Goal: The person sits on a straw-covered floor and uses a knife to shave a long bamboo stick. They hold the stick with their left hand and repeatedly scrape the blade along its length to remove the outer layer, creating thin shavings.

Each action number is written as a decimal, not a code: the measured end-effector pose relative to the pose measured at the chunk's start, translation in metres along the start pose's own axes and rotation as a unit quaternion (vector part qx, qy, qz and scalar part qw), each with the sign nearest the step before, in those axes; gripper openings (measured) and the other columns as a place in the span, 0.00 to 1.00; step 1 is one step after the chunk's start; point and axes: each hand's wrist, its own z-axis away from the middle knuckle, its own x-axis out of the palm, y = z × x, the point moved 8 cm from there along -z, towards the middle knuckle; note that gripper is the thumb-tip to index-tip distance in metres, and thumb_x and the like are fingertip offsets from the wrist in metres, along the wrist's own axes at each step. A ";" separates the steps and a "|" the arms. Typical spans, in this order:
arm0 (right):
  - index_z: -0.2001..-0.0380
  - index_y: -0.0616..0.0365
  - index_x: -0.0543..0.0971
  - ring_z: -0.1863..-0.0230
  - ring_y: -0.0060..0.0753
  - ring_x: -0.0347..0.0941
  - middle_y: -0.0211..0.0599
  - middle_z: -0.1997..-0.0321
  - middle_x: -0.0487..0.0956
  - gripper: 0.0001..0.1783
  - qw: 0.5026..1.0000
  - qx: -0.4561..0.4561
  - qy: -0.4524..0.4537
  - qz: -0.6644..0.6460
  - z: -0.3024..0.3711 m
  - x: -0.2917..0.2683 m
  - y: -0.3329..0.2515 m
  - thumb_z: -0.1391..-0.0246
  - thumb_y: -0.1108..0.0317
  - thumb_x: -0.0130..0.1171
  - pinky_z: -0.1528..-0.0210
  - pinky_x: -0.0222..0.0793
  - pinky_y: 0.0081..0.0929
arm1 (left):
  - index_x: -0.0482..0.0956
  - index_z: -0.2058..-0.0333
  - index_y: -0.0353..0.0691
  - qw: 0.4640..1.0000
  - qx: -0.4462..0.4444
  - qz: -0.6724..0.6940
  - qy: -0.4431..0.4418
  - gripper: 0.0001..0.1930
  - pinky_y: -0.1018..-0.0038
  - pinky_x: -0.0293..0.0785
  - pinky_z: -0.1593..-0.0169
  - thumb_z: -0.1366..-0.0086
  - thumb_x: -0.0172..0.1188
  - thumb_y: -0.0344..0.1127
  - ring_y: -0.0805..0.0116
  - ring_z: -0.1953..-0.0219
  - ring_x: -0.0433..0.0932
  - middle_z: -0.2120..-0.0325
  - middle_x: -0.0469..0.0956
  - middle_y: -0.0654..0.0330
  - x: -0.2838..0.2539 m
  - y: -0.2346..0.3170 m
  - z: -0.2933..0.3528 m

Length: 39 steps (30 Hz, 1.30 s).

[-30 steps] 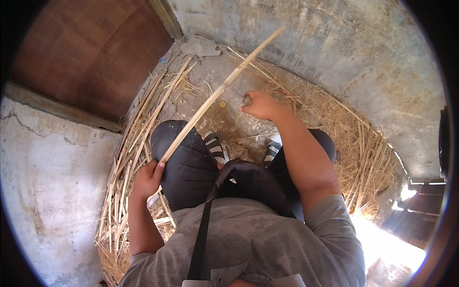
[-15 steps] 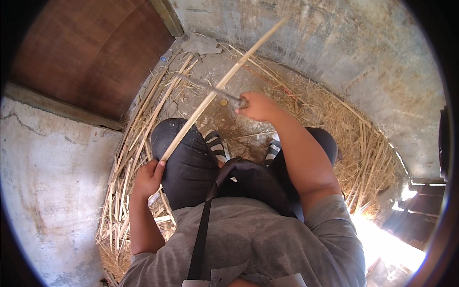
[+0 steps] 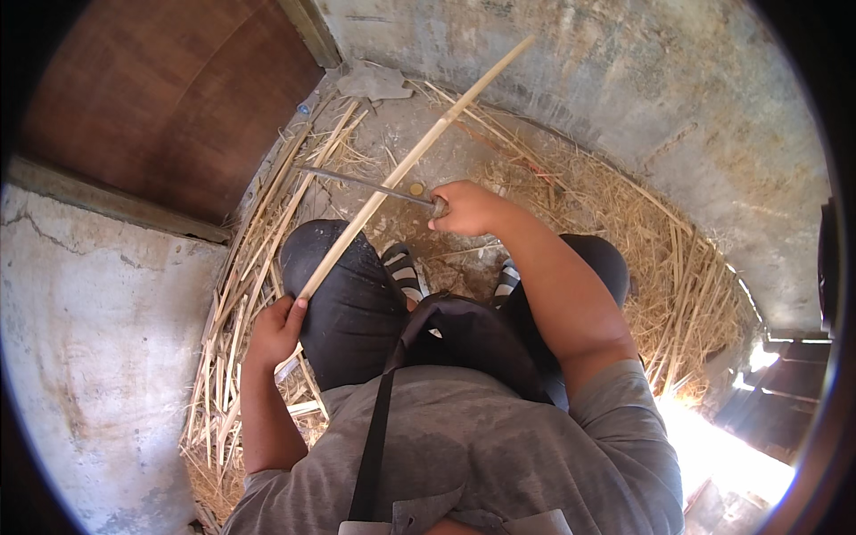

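Note:
My left hand (image 3: 276, 330), beside my left knee, is closed on the lower end of a long pale strip that looks like split bamboo (image 3: 419, 152). The strip slants up and away to the right, over my left thigh, its far tip tapering. My right hand (image 3: 469, 208) is wrapped round the handle of a knife with a long, narrow dark blade (image 3: 343, 178). The blade points left and crosses the strip at about its middle. Whether its edge touches the strip, I cannot tell.
Loose pale strips (image 3: 227, 312) lie piled along the left. Straw-like shavings (image 3: 615, 223) and more strips cover the right side. A brown panel (image 3: 169, 98) stands at upper left, a stained wall (image 3: 606, 80) ahead. Striped footwear (image 3: 403, 272) shows between my knees.
My right hand has come nearer and slightly left with the knife. The blade now crosses the strip lower down and lies flatter. My left hand and the strip have hardly moved.

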 end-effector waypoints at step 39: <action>0.56 0.57 0.82 0.51 0.57 0.78 0.52 0.57 0.82 0.23 0.999 -0.014 0.019 0.029 -0.002 -0.004 -0.001 0.49 0.53 0.68 0.48 0.73 0.45 | 0.73 0.74 0.33 1.000 0.002 0.004 -0.004 0.27 0.63 0.65 0.71 0.26 0.54 0.54 0.62 0.79 0.67 0.84 0.70 0.51 0.002 -0.002 -0.002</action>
